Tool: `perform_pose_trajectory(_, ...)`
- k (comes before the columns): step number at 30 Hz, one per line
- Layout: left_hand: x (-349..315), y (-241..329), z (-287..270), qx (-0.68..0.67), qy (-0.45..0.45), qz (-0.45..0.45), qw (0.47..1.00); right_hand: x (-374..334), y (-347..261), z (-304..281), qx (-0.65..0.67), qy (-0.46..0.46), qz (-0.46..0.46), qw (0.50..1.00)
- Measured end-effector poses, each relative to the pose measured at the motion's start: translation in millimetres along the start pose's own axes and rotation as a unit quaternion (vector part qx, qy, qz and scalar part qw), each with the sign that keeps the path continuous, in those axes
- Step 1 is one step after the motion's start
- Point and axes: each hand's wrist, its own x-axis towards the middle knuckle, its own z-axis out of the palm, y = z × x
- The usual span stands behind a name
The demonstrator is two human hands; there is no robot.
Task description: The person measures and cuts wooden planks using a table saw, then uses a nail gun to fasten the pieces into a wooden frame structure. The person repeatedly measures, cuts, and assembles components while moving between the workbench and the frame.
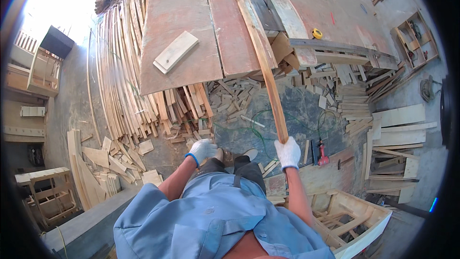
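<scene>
A long narrow wooden strip [261,50] runs from my right hand [288,153] out over the worktable [172,9]. My gloved right fingers are wrapped round its near end. Its far part lies on the tabletop, beside a dark metal plate [256,0] with a slot in it. My left hand [203,149], also in a white glove, hangs low in front of my body near my shoes. It holds nothing, its fingers loosely apart. On the left part of the tabletop rests a short pale board [176,52], lying on another piece.
Long strips [120,67] are stacked on the floor at left. Offcuts [232,98] lie under the table edge. A yellow tape measure [316,33] sits near a metal straightedge [335,45]. A red power drill [323,156] and green cord [261,136] are on the floor; a wooden frame [354,220] stands lower right.
</scene>
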Motion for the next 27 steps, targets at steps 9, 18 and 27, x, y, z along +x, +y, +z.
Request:
perform_pose_trajectory(9,121,54,224,-0.006,-0.024,0.002,1.000,-43,103,-13,0.069,-0.070,-0.016,0.995)
perform_pose_trajectory(18,233,70,331,-0.201,-0.086,0.129,0.967,31,189,-85,0.509,-0.480,0.145,0.700)
perform_pose_trajectory(27,303,77,408,-0.123,0.084,0.179,0.973,124,256,-150,0.355,-0.343,0.011,0.870)
